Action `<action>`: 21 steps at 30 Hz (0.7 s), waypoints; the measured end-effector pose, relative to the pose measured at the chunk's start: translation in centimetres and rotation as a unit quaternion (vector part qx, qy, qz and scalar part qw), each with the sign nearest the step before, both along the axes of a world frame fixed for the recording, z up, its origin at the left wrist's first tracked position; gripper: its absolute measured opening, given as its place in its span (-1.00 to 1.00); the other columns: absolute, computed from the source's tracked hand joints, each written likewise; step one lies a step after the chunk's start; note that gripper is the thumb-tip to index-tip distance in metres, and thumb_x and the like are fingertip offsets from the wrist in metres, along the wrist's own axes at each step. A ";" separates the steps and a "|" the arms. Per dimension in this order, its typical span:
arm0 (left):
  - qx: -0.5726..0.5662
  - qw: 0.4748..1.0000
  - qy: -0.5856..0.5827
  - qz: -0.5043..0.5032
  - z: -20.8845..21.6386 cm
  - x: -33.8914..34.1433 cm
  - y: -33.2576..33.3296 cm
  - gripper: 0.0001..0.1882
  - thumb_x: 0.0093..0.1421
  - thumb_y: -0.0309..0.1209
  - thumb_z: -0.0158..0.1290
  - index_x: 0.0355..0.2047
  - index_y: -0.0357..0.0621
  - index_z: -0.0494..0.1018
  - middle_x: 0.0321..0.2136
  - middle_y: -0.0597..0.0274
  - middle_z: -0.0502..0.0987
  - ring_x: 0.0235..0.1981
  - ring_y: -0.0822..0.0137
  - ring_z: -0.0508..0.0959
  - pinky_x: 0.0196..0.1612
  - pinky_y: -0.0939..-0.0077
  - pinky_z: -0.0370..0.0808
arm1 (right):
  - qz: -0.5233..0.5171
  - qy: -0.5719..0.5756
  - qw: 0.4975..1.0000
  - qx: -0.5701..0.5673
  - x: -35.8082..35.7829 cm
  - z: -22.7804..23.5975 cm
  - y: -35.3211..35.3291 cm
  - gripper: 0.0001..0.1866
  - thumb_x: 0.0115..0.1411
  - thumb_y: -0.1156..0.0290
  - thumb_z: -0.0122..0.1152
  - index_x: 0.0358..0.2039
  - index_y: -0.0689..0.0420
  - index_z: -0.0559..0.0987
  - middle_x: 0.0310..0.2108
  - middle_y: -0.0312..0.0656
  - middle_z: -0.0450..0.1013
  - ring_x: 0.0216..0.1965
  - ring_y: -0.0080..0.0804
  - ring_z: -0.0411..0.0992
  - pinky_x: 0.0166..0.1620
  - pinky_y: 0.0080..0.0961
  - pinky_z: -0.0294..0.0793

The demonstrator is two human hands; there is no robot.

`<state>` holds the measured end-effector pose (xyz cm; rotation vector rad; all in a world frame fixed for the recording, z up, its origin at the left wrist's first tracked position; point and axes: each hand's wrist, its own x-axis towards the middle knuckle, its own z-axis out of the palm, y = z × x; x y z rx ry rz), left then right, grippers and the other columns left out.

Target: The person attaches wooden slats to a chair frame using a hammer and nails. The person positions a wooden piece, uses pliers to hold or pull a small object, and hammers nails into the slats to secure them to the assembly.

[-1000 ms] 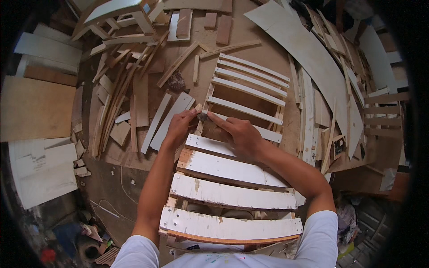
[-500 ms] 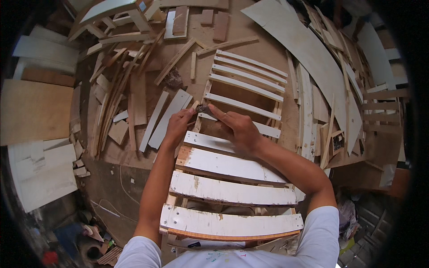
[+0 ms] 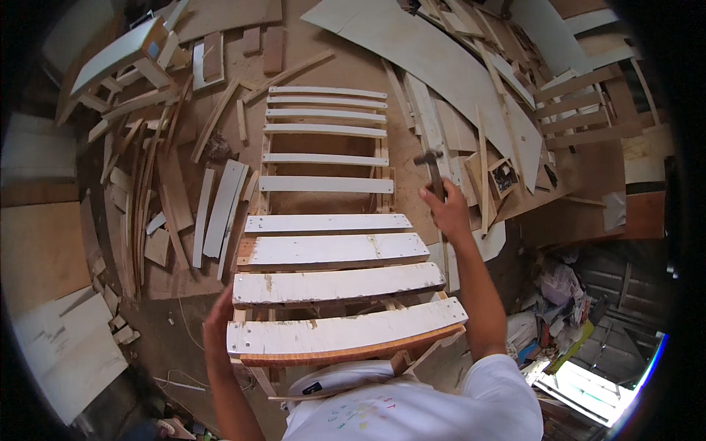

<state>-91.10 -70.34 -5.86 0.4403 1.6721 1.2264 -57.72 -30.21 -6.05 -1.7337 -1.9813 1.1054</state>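
A long slatted wooden frame (image 3: 323, 287) with white-painted slats stretches away in front of me. Its nearer slats are wide and chipped, with screw or nail heads at the ends; the farther ones are narrow. My right hand (image 3: 450, 208) is closed around the handle of a hammer (image 3: 437, 173), held upright to the right of the frame, its dark metal head at the top. Beside the left ends of the near slats is my left hand (image 3: 219, 312). Its fingers are blurred and partly hidden against the frame's side, so their grip does not show.
Left of the frame lie loose wood strips (image 3: 147, 198) and a white board (image 3: 224, 209). A white-topped wooden piece (image 3: 118, 59) stands far left. On the right are a large pale sheet (image 3: 434, 66), a small wooden box (image 3: 502, 176) and crumpled plastic (image 3: 559, 287).
Both hands were together at the frame's left side near the middle slats. My left hand has come back toward me; my right has swung right, with the hammer now plainly visible.
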 end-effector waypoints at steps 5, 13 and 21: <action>0.017 0.974 -0.160 0.158 2.6 5.6 -7.4 -0.16 0.16 -0.02 0.26 0.28 -0.33 0.26 0.15 0.08 0.48 0.17 0.17 0.49 0.21 0.26 0.42 | -0.075 0.143 0.983 -0.082 2.2 -5.1 -4.6 -0.62 0.27 0.09 0.35 -0.21 0.19 0.62 -0.43 -0.30 0.53 -0.41 -0.51 0.46 -0.27 -0.46 0.46; 0.082 0.992 -0.022 0.092 5.5 8.0 -2.1 -0.53 0.09 -0.47 0.30 0.01 -0.27 0.46 -0.20 0.28 0.59 -0.20 0.42 0.58 -0.16 0.48 0.52 | -0.153 0.367 0.908 -0.131 3.0 -12.1 -6.6 -0.64 0.22 0.10 0.41 -0.26 0.13 0.56 -0.34 -0.30 0.51 -0.30 -0.52 0.44 -0.19 -0.50 0.42; 0.082 0.990 0.032 0.114 5.7 9.1 -0.9 -0.64 0.12 -0.34 0.29 -0.11 -0.25 0.55 -0.27 0.36 0.61 -0.29 0.46 0.55 -0.22 0.47 0.48 | -0.176 0.314 0.921 -0.146 2.3 -9.2 -4.9 -0.51 0.07 0.20 0.49 -0.11 0.25 0.54 -0.22 -0.17 0.53 -0.22 -0.38 0.47 -0.12 -0.37 0.46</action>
